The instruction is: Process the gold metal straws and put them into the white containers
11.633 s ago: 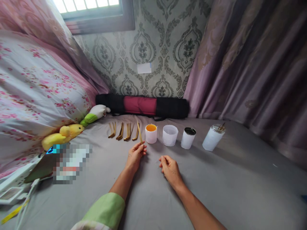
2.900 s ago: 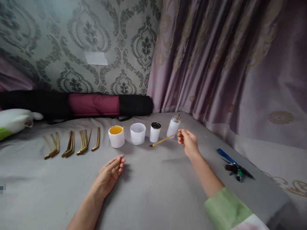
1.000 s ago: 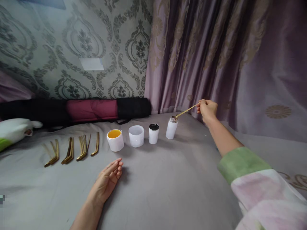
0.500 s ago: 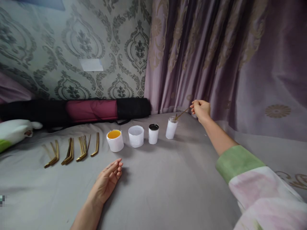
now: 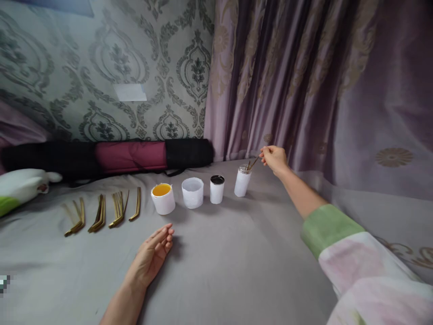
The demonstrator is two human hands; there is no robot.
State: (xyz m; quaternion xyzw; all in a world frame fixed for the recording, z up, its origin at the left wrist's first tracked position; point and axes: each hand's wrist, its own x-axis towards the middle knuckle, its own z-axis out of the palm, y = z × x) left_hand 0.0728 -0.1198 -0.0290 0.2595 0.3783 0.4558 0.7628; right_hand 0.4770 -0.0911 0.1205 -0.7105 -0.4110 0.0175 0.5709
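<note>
My right hand (image 5: 274,159) pinches the upper end of a thin brown-gold stick (image 5: 256,160), which slants down into the mouth of a tall white-wrapped jar (image 5: 241,183). Other stick ends show at that jar's rim. My left hand (image 5: 152,253) lies on the grey sheet with fingers loosely extended and nothing in it. Just beyond it stands a white tub with a yellow inside (image 5: 164,204). To the right of that are a whitish tub (image 5: 192,198) and a smaller white cup with a dark inside (image 5: 216,194).
Several bent gold-brown sticks (image 5: 98,216) lie in separate groups on the grey sheet (image 5: 230,271) at left. A long black and maroon bag (image 5: 131,155) runs along the wall. A white plush toy (image 5: 22,187) lies at far left. Purple curtains (image 5: 270,81) hang behind the jar.
My right hand has moved left and slightly down, closer to the jar. Less of the held stick shows above the rim. My left hand has stayed where it was.
</note>
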